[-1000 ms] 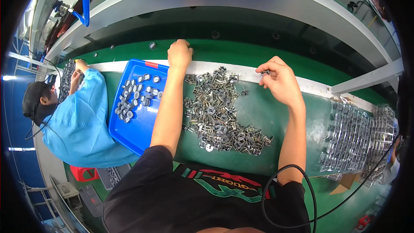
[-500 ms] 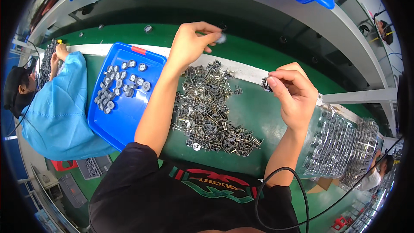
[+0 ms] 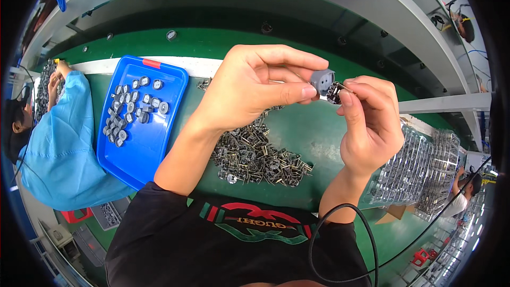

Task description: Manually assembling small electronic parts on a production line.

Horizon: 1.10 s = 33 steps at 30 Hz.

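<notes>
My left hand (image 3: 249,87) pinches a round grey plastic housing (image 3: 322,81) with small holes in its face, held between thumb and fingertips. Close against it, my right hand (image 3: 370,125) grips a small black part with metal pins (image 3: 334,93) between thumb and forefinger. The two pieces meet or nearly meet; whether they touch I cannot tell. Below the hands, a heap of similar black parts with metal prongs (image 3: 260,154) lies on the green tabletop (image 3: 324,143), partly hidden by my left hand and forearm.
Left of my arm, a blue tray (image 3: 139,154) holds several grey round pieces (image 3: 130,107). Clear plastic trays (image 3: 406,165) of parts are stacked at right. A white shelf edge (image 3: 204,67) crosses behind. A co-worker in a blue smock (image 3: 66,143) sits at left. A black cable (image 3: 366,218) loops by my right arm.
My left hand has come right and nearer from the shelf edge, bringing the grey housing up to the right hand's black part. The right hand stays close to where it was.
</notes>
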### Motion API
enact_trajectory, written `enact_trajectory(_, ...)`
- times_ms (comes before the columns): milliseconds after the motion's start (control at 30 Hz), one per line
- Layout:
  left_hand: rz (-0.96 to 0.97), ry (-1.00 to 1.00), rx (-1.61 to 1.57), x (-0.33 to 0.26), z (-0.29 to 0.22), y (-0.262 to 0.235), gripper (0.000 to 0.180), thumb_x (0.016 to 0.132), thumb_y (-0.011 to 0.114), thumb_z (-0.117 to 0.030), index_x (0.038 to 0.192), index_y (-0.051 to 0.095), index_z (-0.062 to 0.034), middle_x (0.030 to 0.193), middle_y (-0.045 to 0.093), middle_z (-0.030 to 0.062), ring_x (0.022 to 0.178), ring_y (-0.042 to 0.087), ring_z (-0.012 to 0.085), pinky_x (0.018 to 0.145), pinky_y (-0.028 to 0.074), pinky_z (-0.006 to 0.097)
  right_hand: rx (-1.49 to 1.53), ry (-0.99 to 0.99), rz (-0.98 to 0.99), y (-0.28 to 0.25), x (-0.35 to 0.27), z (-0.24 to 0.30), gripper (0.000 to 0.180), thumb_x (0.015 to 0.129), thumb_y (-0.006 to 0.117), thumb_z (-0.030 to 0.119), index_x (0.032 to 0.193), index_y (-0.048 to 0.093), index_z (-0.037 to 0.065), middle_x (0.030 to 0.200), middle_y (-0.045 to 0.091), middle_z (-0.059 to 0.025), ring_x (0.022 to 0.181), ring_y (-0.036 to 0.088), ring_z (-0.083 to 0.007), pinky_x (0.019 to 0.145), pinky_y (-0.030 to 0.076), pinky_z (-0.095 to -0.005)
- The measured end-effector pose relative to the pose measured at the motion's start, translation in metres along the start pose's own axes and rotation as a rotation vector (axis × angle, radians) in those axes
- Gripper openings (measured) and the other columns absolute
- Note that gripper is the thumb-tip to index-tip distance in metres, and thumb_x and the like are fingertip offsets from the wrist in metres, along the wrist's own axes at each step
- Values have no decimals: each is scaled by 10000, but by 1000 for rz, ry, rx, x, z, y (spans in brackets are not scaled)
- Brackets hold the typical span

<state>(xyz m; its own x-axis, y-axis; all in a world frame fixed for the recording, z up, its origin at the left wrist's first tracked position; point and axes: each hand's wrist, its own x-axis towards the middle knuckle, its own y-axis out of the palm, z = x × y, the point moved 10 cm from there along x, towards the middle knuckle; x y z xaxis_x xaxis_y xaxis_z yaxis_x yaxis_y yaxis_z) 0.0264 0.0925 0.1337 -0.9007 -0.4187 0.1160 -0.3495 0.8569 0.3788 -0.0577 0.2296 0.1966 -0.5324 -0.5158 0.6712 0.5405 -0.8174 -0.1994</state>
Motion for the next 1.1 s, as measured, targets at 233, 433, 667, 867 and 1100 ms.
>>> enact_trajectory(233, 125, -45, -39, 2, 12, 9, 326, 876, 648, 24, 1196, 631, 81, 1049, 664, 147, 950, 684, 209, 827, 603, 329, -132, -157, 49, -1, 3, 22, 193, 717, 759, -102, 887, 692, -38, 845, 642, -125, 729, 629, -199, 597, 509, -280)
enact_trajectory(433, 168, -5, -110, 2, 9, 18, 327, 875, 636, 41, 1199, 631, 81, 1056, 645, 142, 954, 676, 213, 840, 606, 329, -199, -207, 90, 3, 3, 33, 221, 690, 766, -112, 883, 694, -33, 836, 633, -115, 714, 626, -198, 574, 502, -279)
enact_trajectory(667, 133, 41, -83, -1, 6, 15, 338, 853, 633, 82, 1191, 636, 81, 1055, 649, 138, 960, 674, 206, 860, 598, 326, -272, -312, 31, 10, -2, 37, 239, 676, 772, -100, 887, 704, -11, 818, 618, -101, 671, 618, -200, 546, 490, -287)
enact_trajectory(867, -127, -15, 109, 14, 23, -26, 287, 836, 688, 39, 1122, 681, 64, 982, 714, 129, 883, 684, 164, 822, 561, 280, -200, -204, 231, 31, -2, -14, 250, 748, 681, -72, 980, 713, 16, 857, 642, -96, 716, 642, -233, 605, 501, -310)
enact_trajectory(1100, -502, -38, 815, 65, 47, -162, 289, 840, 696, -101, 1097, 707, 32, 922, 732, 113, 859, 693, 159, 782, 542, 271, -390, 114, 888, 89, -61, -126, 226, 806, 683, 70, 1030, 708, 59, 917, 674, -111, 843, 651, -280, 753, 519, -392)
